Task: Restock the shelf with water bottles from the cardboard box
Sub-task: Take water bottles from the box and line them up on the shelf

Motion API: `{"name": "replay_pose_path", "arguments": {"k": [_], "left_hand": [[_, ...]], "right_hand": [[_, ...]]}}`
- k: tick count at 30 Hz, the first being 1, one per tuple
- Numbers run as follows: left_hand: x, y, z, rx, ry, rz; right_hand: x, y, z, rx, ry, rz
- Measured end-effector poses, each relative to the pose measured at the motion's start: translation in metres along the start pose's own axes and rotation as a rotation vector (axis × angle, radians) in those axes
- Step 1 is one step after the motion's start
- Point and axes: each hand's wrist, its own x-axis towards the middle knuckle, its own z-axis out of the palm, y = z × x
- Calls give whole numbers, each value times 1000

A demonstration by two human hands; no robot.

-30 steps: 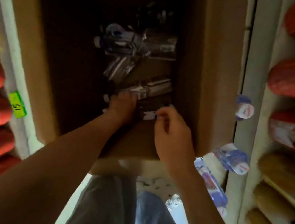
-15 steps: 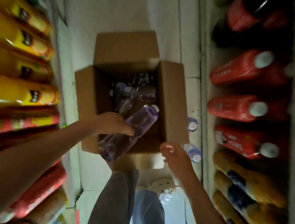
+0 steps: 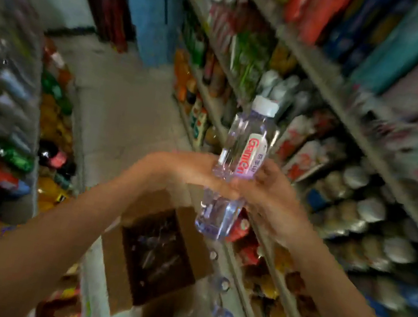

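A clear water bottle (image 3: 240,164) with a white cap and a pink-lettered label stands nearly upright in mid-air, cap up, above the aisle floor. My left hand (image 3: 189,169) holds its middle from the left, palm turned up. My right hand (image 3: 268,194) grips it from the right, fingers round the lower label. Below them the open cardboard box (image 3: 120,276) sits on the floor, with several more clear bottles lying dim inside. The shelf (image 3: 279,277) on the right runs close beside the bottle.
Shelving lines both sides of a narrow tiled aisle: juice and soda bottles on the left (image 3: 53,114), snacks, drinks and packets on the right (image 3: 360,213). A few water bottles (image 3: 224,286) lie on the floor beside the box. A blue pillar (image 3: 146,2) stands at the far end.
My left hand lifted one bottle out of the box and up to chest height; my right hand joined it on the bottle. The view swung up from the box to the aisle.
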Motion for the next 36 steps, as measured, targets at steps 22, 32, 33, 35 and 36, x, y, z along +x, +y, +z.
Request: {"name": "replay_pose_path", "arguments": {"k": [22,32,33,35,36], "left_hand": [[3,415,110,-79,461,1212],[25,457,174,183,803,1366],[27,457,178,217,865,1405],[29,460,188,367,997,1527],[28,461,194,468,1023,1602]], "right_hand": [[-251,-284,-85,-313,948,-1021],[-332,-311,-125,-310,1454,-1118],[-336,-313,-131,-313,1486,-1123],[-342,-318,-145,-301,1533,-1142],[-343,-320,-154,-300,1553,-1147]]}}
